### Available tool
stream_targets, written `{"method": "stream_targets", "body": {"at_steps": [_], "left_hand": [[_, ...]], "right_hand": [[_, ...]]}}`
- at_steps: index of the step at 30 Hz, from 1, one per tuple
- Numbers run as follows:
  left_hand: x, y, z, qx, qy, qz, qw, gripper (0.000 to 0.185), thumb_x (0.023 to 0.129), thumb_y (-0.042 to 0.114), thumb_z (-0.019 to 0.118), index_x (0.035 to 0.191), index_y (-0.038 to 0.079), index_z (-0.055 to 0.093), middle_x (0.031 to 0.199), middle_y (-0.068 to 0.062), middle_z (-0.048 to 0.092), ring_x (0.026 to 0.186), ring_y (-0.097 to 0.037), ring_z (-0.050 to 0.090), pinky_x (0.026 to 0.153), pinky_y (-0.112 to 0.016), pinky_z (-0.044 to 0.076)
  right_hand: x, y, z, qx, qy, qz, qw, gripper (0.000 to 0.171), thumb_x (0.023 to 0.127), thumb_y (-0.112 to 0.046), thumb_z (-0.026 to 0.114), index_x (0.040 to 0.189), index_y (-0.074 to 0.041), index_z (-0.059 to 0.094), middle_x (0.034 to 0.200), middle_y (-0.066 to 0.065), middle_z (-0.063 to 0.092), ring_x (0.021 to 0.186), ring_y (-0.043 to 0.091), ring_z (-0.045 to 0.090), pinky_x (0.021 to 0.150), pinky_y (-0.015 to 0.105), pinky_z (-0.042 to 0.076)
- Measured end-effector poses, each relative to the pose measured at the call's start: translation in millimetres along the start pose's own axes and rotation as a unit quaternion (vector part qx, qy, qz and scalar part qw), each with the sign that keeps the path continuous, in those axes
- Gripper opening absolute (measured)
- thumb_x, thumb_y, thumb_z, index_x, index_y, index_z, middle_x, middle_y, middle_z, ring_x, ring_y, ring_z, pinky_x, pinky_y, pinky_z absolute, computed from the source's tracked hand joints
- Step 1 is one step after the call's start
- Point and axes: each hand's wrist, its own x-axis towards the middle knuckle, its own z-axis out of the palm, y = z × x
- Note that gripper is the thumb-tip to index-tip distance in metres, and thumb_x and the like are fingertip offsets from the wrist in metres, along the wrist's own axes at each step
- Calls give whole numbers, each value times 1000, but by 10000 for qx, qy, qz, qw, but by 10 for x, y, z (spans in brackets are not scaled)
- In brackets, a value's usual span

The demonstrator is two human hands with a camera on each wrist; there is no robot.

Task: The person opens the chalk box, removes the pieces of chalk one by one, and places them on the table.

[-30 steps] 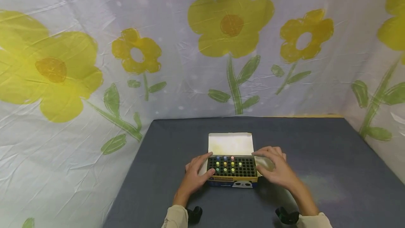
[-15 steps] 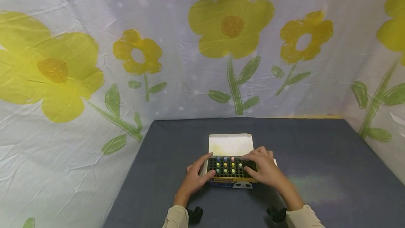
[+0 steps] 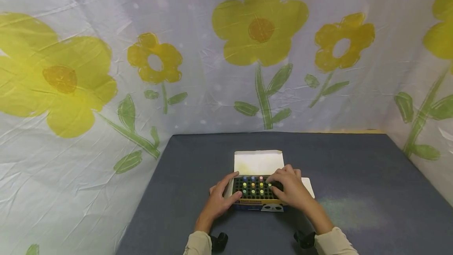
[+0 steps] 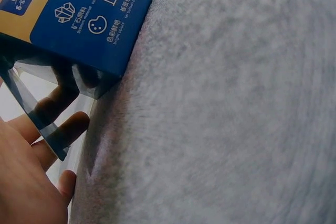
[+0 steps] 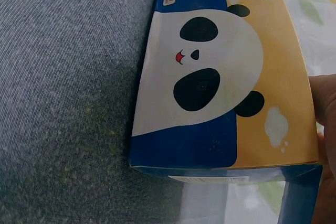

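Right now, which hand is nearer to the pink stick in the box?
Right. The right hand is over the box, its fingertips just right of the pink stick; the left hand is farther, at the box's left end.

On a dark table [image 3: 205, 156], a box [image 3: 253, 206] stands with its white lid [image 3: 260, 161] folded open at the far side and a white flap [image 3: 309, 187] out at the right. Colored sticks [image 3: 261, 185], 10 showing, stand in 3 rows. The left hand [image 3: 218, 201] holds the box's left end; the right hand [image 3: 291, 187] has thumb and forefinger around 1 stick, grip too small to tell. Behind hangs a pale curtain [image 3: 209, 85] with yellow flowers [image 3: 240, 19].
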Motion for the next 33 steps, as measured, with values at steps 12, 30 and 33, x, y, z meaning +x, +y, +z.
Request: {"method": "stream_targets", "body": {"at_steps": [12,30,33], "left_hand": [[-1,-14,18,45,8,-10,10000,63,91,48,70,149,47,46,149,0,56,124,-25,55,103,-58,25],[10,-14,13,-6,3,7,10000,63,91,47,71,149,48,45,149,0,56,121,-24,55,101,-56,26],[7,-15,15,-18,26,58,10000,63,91,45,71,149,45,46,148,-1,58,120,-25,56,100,-56,26]], "right_hand": [[1,5,6,278,98,-66,9995,22,84,-9,82,101,-21,77,96,-8,74,86,7,40,84,43,23],[5,58,-43,1019,-23,-123,9947,24,89,-9,77,108,-23,74,89,-15,60,78,8,41,84,41,19],[16,68,-61,1109,101,-215,9936,23,88,-9,77,108,-21,74,90,-14,63,78,10,45,83,41,21]]}}
